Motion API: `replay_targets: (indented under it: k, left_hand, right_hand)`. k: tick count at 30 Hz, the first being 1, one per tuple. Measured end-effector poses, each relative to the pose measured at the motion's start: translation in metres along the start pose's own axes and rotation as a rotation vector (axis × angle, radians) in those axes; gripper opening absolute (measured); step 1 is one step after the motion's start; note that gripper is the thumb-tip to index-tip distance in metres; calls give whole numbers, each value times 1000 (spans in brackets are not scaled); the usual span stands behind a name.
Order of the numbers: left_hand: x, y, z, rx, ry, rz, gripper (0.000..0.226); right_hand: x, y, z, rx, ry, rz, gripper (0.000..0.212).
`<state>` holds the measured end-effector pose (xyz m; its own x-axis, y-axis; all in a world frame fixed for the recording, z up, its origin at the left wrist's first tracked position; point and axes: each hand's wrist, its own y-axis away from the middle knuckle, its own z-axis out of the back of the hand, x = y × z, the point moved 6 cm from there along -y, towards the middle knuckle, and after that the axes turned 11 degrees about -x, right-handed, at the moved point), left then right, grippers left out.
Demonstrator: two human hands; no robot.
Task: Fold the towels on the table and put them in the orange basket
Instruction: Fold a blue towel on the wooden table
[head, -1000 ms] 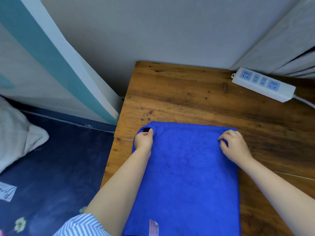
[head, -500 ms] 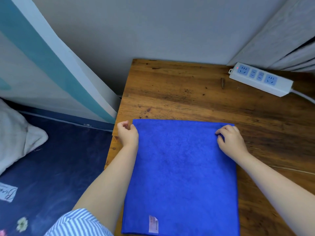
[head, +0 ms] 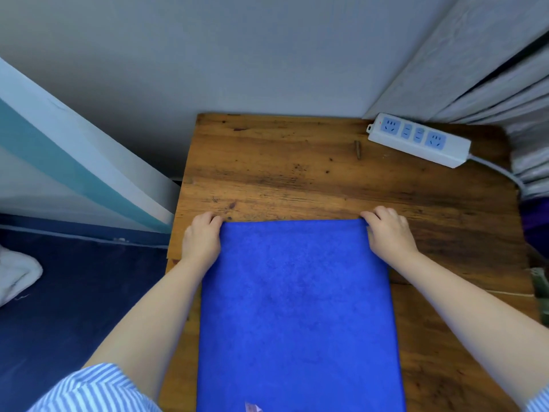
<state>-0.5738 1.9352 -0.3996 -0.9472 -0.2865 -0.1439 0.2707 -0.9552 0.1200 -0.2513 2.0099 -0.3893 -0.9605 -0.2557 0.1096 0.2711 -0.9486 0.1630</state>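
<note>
1. We saw a bright blue terry towel (head: 297,307) lying flat on a worn brown wooden table (head: 282,168), its far edge straight across the middle of the tabletop and its near end running out of the bottom of the view.
2. The left hand (head: 202,237) sat at the towel's far left corner, fingers curled down over the corner edge, gripping it; fingertips touched the wood just past the cloth.
3. The right hand (head: 387,233) sat at the far right corner, fingers curled and pinching that corner the same way.
4. Both forearms ran along the towel's long sides, left arm over the table's left edge, right arm over bare wood.
5. A small pale label (head: 252,407) showed on the towel near the bottom edge of the view.
6. We noted a white power strip with blue sockets (head: 419,139) at the far right of the table, well apart from the towel, with its grey cable (head: 499,171) leading off right.
7. A small dark peg-like item (head: 358,149) lay on the wood just left of the strip; we could not tell what it was.
8. A grey curtain (head: 490,69) hung at the far right, and a plain grey wall (head: 237,55) stood behind the table.
9. Dark blue floor (head: 74,292) lay to the left, with a white cloth (head: 15,275) at the left edge.
10. A blue-and-white striped sleeve (head: 95,391) showed at the bottom left.
</note>
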Motion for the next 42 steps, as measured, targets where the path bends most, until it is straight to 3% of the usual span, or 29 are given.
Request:
replay_targets:
  k: [7,13,17,28,42]
  left_hand:
    - [6,-18,2,32,-103,56,22]
    - [9,-8,4,108,-94,-40,25]
    - [11,0,20,91,-21,-56,25]
    - [19,81,69,1,9,-180,9]
    - [27,236,65,0,-51,-476,10]
  right_hand:
    - [-11,-17,2,15,-157,-150,25]
    - [-6,-16,3,127,-98,-39,33]
    - [-5,-21,10,200,-139,2,26]
    - [2,68,63,-102,-225,200,14]
    - [19,257,55,-351,-102,302,23]
